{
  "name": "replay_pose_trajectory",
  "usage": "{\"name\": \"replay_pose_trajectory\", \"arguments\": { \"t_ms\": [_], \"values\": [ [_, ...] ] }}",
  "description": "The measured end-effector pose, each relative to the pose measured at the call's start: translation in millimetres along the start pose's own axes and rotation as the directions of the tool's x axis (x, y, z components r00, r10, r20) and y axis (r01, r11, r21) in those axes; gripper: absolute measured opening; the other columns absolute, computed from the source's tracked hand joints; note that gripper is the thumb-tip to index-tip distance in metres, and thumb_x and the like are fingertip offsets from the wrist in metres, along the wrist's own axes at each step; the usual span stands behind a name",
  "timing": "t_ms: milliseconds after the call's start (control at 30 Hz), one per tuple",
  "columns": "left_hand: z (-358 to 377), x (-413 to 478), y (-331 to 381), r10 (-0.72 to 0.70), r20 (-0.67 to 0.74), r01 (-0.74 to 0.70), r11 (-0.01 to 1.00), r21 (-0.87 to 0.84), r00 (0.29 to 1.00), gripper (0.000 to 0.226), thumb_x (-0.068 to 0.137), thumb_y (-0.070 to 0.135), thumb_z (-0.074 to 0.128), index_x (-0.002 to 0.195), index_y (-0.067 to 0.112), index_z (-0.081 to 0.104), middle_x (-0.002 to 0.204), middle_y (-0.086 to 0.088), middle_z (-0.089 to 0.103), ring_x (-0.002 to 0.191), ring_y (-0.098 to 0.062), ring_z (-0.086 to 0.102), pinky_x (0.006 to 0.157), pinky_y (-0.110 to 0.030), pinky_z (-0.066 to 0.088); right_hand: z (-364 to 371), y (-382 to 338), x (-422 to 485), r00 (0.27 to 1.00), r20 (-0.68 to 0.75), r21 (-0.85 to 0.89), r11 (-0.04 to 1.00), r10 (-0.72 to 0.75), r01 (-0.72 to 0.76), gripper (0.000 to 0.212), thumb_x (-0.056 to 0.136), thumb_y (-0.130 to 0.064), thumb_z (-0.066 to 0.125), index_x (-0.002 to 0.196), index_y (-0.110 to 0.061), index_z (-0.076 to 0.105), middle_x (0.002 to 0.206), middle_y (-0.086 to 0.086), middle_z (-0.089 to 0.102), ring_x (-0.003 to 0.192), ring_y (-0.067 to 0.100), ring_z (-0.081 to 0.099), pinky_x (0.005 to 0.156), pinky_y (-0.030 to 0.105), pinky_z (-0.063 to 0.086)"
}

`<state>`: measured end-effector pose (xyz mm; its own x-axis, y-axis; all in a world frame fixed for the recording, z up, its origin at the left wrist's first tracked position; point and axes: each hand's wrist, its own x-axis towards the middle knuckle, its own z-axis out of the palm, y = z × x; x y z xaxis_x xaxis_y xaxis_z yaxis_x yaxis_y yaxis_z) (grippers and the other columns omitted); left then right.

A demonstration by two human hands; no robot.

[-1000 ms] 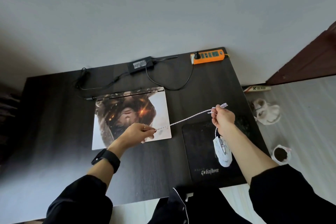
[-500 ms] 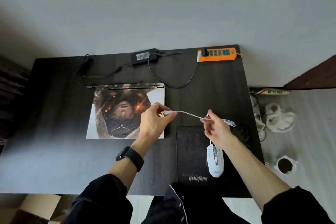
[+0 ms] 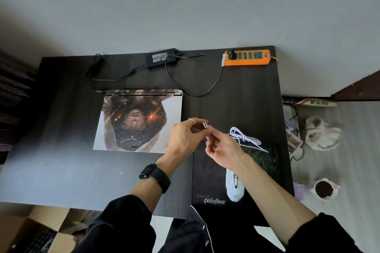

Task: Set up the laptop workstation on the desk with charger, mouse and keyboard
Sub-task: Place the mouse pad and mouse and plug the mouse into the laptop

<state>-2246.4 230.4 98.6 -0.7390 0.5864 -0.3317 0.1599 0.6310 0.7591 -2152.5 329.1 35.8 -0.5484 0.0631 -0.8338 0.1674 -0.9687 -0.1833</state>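
A closed laptop [image 3: 139, 121] with a picture on its lid lies on the dark desk [image 3: 61, 170]. Its black charger brick [image 3: 160, 58] sits at the back, its lead plugged into an orange power strip [image 3: 246, 58]. A white mouse [image 3: 234, 188] rests on a black mouse pad [image 3: 207, 172], partly hidden by my right forearm. My left hand [image 3: 183, 139] pinches the USB plug [image 3: 205, 125] of the mouse's white braided cable [image 3: 244, 138]. My right hand [image 3: 223, 149] pinches the cable just behind the plug. The slack hangs in loops to the right.
Below the desk's front left corner stands an open cardboard box [image 3: 41, 232] with something dark inside. On the floor to the right are pale slippers [image 3: 320, 135], a small pot of soil [image 3: 324, 189] and loose cords. A grey wall runs behind the desk.
My hands have come together over the desk's middle. The cable was stretched taut between them; now my left hand has the plug at its fingertips and the slack loops to the right.
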Motion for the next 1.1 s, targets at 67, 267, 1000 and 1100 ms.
{"name": "replay_pose_trajectory", "arguments": {
  "t_ms": [67,267,1000,1100],
  "values": [
    [3,1,-1,0.002,-0.006,-0.001,1.0,0.013,1.0,0.023,0.083,0.04,0.076,0.102,0.028,0.075,0.071,0.018,0.067,0.056,0.01,0.057,0.054,-0.004,0.039,-4,-2,1,1.0,-0.013,0.005,1.0,0.003,-0.003,0.009,0.093,-0.017,0.069,0.096,-0.009,0.072,0.068,0.001,0.064,0.061,0.011,0.05,0.065,0.023,0.04],
    [12,1,-23,-0.051,-0.009,0.051,0.998,0.032,0.999,0.025,0.085,0.045,0.072,0.106,0.031,0.075,0.074,0.021,0.066,0.063,0.008,0.059,0.059,-0.007,0.044,-17,2,8,1.0,0.002,-0.016,1.0,-0.008,0.008,0.008,0.09,-0.02,0.073,0.092,-0.013,0.072,0.083,0.003,0.072,0.067,0.012,0.057,0.07,0.026,0.046],
    [34,112,-126,-0.162,-0.19,0.249,0.584,0.772,0.968,0.08,0.083,0.051,0.06,0.149,0.023,0.026,0.154,-0.007,0.025,0.135,-0.034,0.032,0.103,-0.052,0.039,-7,18,138,0.916,-0.192,-0.419,0.874,-0.352,0.248,0.011,0.086,-0.025,0.073,0.089,-0.014,0.073,0.082,-0.001,0.078,0.066,0.015,0.076,0.071,0.031,0.055],
    [37,113,-128,-0.131,-0.211,0.247,0.586,0.772,0.969,0.079,0.082,0.051,0.06,0.149,0.024,0.028,0.152,-0.005,0.028,0.133,-0.031,0.033,0.101,-0.048,0.04,-8,18,141,0.915,-0.19,-0.409,0.876,-0.355,0.255,0.01,0.088,-0.025,0.073,0.089,-0.015,0.072,0.082,-0.001,0.078,0.067,0.017,0.076,0.073,0.034,0.057]
  ]
}}
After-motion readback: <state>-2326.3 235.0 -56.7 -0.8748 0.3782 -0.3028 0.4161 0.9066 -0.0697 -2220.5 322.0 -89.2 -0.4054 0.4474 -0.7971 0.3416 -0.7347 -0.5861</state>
